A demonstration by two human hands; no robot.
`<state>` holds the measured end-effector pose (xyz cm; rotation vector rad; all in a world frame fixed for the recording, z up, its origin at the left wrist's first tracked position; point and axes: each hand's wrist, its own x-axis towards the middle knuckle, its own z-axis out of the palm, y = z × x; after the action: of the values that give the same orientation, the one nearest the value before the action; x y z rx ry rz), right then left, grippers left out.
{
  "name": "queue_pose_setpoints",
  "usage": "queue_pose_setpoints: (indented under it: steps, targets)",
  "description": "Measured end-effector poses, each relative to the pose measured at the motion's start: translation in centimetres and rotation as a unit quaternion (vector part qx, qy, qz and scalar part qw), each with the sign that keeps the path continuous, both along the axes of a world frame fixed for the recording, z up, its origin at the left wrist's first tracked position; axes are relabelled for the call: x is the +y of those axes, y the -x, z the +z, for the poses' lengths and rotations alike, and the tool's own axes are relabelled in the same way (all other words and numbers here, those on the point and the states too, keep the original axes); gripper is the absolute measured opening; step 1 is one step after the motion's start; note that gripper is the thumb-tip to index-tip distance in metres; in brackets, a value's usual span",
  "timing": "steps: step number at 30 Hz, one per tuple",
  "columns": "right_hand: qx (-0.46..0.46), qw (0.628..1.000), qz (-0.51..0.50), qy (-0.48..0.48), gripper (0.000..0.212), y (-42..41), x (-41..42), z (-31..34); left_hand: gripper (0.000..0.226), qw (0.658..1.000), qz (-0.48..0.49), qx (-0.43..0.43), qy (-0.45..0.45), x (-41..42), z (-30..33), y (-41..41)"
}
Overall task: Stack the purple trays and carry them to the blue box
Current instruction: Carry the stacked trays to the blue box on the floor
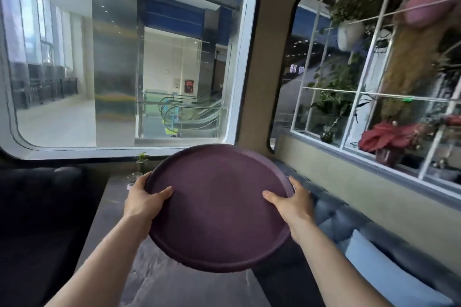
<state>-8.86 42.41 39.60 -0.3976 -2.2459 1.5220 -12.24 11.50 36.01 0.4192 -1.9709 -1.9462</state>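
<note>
**Both hands grip a round purple tray above the table**

The left hand clamps the purple tray at its left rim, thumb lying on the inner surface, fingers curled beneath. The right hand mirrors this on the right rim. Both forearms reach forward from below. The tray tilts toward the camera and carries nothing. Beneath it lies a dark table; right of the right hand runs a grey sofa.
</note>
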Motion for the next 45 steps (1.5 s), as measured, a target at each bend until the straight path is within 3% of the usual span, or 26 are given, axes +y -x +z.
queue_pose_setpoints:
  steps: [6, 11, 19, 25, 29, 31, 45]
  targets:
    - [0.006, 0.995, -0.098, 0.019, 0.1, -5.4, 13.6, -0.7, 0.073, 0.995, -0.098, 0.008, 0.018, 14.1, 0.3, -0.4]
    - [0.006, 0.978, -0.208, 0.016, 0.084, -13.6, 23.5, -0.5, 0.073, 0.979, -0.202, 0.021, 0.03, 26.8, 0.2, -2.4]
    - [0.015, 0.916, -0.399, 0.038, 0.086, -29.1, 34.4, -1.4, 0.075, 0.914, -0.402, 0.018, 0.045, 45.4, -1.0, -8.8]
    - [-0.01, 0.835, -0.551, 0.015, 0.097, -40.8, 37.2, -1.7, 0.062, 0.843, -0.537, 0.014, 0.038, 56.1, -1.4, -15.7]
    - [-0.036, 0.77, -0.637, 0.003, 0.076, -48.4, 35.9, -1.4, 0.065, 0.78, -0.625, 0.001, 0.016, 61.2, -1.8, -21.4]
    - [-0.044, 0.732, -0.679, -0.001, 0.075, -51.9, 34.6, -1.3, 0.067, 0.749, -0.662, -0.004, 0.022, 63.2, -2.0, -24.3]
    - [-0.028, 0.489, -0.871, 0.029, 0.092, -70.0, 17.9, -3.7, 0.052, 0.52, -0.852, 0.017, 0.053, 65.3, -3.2, -47.5]
